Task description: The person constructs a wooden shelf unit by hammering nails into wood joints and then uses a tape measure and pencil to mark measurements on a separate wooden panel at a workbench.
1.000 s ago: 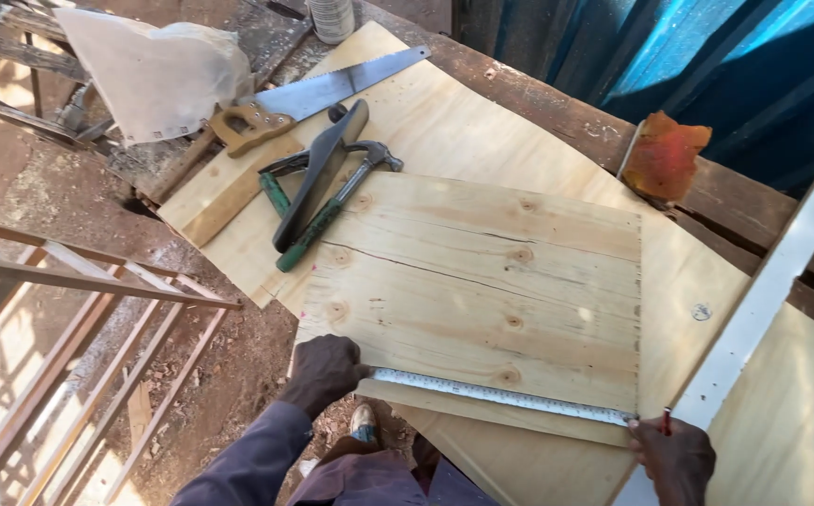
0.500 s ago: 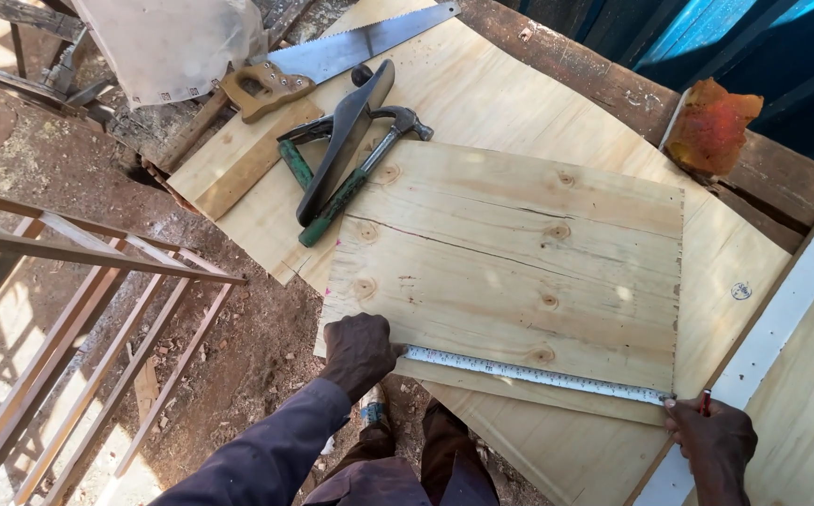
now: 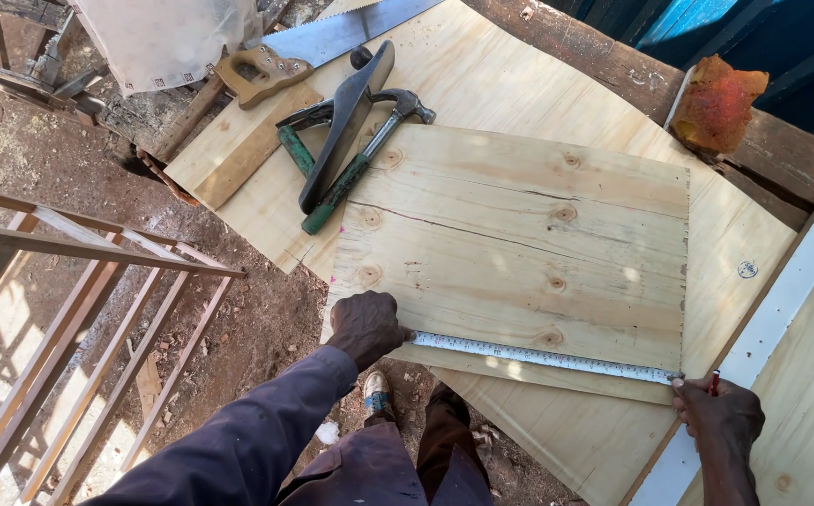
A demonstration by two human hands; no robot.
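A tape measure (image 3: pixel 543 357) is stretched along the near edge of the pine board (image 3: pixel 519 244), pinned by the closed left hand (image 3: pixel 365 325) and gripped, with a red pencil (image 3: pixel 712 381), by the right hand (image 3: pixel 721 419).

Bare reddish earth (image 3: pixel 247 309) makes the floor, littered with wood scraps and stones; strong sunlight falls from the left, throwing slatted shadows over the ground; a frame of thin wooden rails (image 3: pixel 79 281) stands at the left; a blue wall (image 3: pixel 763 37) runs along the upper right, behind a weathered dark beam (image 3: pixel 604 66); pale plastic sheeting (image 3: pixel 163 37) hangs at the top.
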